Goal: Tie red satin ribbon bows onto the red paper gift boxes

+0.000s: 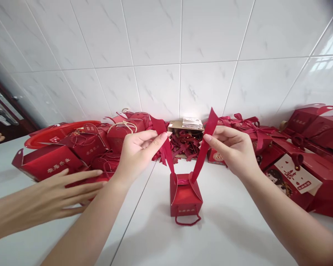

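A small red gift box [186,197] stands upright on the white table, its cord handle [188,223] hanging at the front. From slots at its top, a wide red ribbon [201,159] rises in two ends, spread in a V. My left hand [143,149] pinches the left end between thumb and fingers. The right end is pinched in my right hand [233,147], with its tip sticking up above the fingers. Both hands are above the box and apart from it.
Another person's hand [72,192] reaches in from the left, close to my left forearm, near several red boxes [58,162] and a red basin [41,139]. An open cardboard box [175,127] of red tags stands behind. More red boxes [330,177] crowd the right, against the tiled wall [155,88].
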The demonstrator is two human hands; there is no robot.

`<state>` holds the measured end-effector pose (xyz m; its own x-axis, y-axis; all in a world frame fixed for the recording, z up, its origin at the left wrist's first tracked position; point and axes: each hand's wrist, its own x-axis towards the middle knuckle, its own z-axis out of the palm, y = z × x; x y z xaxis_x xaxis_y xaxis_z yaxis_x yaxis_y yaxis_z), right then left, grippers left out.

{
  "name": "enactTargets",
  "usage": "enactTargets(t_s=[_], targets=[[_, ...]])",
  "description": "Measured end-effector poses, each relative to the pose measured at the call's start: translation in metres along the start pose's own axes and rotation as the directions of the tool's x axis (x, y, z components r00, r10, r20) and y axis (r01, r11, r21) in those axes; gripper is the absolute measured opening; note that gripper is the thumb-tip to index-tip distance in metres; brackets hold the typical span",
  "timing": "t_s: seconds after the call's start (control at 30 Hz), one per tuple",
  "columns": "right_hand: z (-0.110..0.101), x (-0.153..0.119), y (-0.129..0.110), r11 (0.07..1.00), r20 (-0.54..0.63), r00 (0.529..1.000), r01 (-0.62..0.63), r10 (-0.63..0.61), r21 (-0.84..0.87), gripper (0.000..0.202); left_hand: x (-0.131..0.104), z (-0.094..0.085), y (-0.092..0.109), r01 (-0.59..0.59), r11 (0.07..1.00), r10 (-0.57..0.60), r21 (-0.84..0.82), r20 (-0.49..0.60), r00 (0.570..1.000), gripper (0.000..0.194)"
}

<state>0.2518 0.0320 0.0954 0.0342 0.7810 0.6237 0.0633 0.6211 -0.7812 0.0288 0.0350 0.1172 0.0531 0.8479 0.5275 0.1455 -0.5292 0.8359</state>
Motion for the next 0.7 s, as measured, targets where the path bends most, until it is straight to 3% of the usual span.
enactTargets(t_s=[0.13,0.3,0.6,0.7], targets=[[0.002,0.002,-0.002,0.998,-0.04,0.999,0.034,-0.032,0.059,0.009,0.003,0.002,-0.002,-0.019,0.999,0.019,-0.047,-0.002,1.0,0.021],[0.007,0.007,-0.005,0.99,0.031,0.999,0.026,-0.031,0.141,0.008,0.005,0.009,0.001,0.111,0.962,-0.076,-0.249,0.148,0.986,0.024],[0.02,0.009,-0.009,0.971,0.102,0.994,0.017,-0.042,0.24,0.008,0.005,0.024,0.005,0.12,0.949,-0.058,-0.292,0.213,0.975,0.023],[0.023,0.01,-0.011,0.975,0.11,0.994,-0.017,-0.008,0.223,0.01,0.005,0.025,0.008,0.077,0.97,-0.014,-0.232,0.261,0.965,0.024]])
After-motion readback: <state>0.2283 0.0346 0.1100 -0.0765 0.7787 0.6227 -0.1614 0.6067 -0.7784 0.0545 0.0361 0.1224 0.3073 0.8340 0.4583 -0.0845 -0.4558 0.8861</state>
